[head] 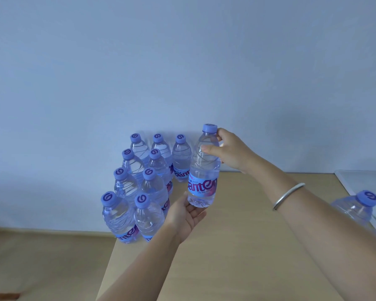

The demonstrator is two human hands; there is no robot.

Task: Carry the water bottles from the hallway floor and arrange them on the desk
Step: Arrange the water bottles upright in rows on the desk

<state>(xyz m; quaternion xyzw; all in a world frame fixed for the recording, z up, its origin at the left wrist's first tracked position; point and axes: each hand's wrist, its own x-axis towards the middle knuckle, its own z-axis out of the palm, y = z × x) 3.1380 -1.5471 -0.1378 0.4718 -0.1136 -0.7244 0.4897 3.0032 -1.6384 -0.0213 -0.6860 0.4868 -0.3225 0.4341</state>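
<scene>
Several clear water bottles (149,185) with purple caps stand in rows at the far left corner of the light wooden desk (237,246), against the wall. One more bottle (204,168) is held upright just above the desk, right of the group. My right hand (230,151) grips its neck and shoulder, thumb on the front. My left hand (187,216) cups its base from below with relaxed fingers. Another bottle (356,208) lies tucked against my right arm at the right edge.
A plain pale wall (182,61) rises right behind the desk. A clear plastic box (360,181) sits at the desk's far right. The wooden floor (41,257) shows to the left, below the desk edge. My right wrist wears a silver bangle (288,195).
</scene>
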